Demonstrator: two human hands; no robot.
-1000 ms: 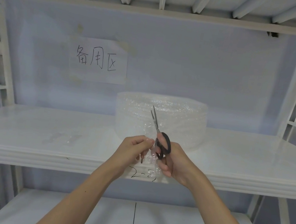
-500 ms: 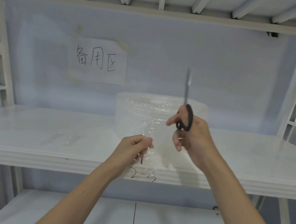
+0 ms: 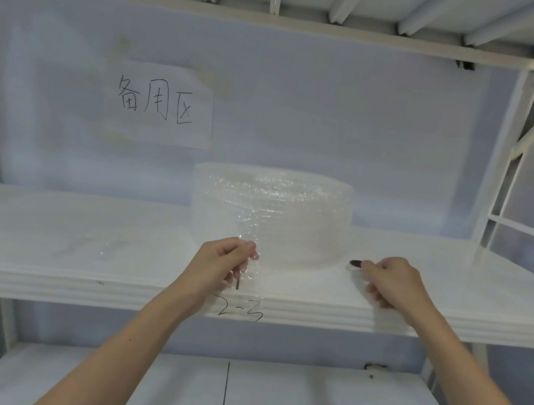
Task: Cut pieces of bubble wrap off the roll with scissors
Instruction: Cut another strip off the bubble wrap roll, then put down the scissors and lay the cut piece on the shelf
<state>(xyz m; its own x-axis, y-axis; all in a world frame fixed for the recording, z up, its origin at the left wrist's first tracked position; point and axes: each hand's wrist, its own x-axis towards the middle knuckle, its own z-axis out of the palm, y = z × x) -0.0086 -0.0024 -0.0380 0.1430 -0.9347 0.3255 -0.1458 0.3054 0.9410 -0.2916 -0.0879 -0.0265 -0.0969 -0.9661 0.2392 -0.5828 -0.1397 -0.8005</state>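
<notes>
Here, left hand [image 3: 222,262]: thumb and fingers pinching a clear strip of bubble wrap [image 3: 246,270] that hangs down past the front lip of the white shelf [image 3: 79,243]. Right hand [image 3: 392,280]: curled, knuckles up, resting on the shelf beside the roll; the black handle of the scissors [image 3: 356,263] pokes out at its fingertips, blades hidden, so whether it holds or only touches them I cannot tell. Wide translucent roll of bubble wrap [image 3: 271,213]: standing on the shelf between and behind both hands. Taped paper sign with handwritten characters [image 3: 159,103]: on the back wall. Step, by my reckoning: scissors being set down between cuts. Next move calls for drawing fresh wrap off the roll.
</notes>
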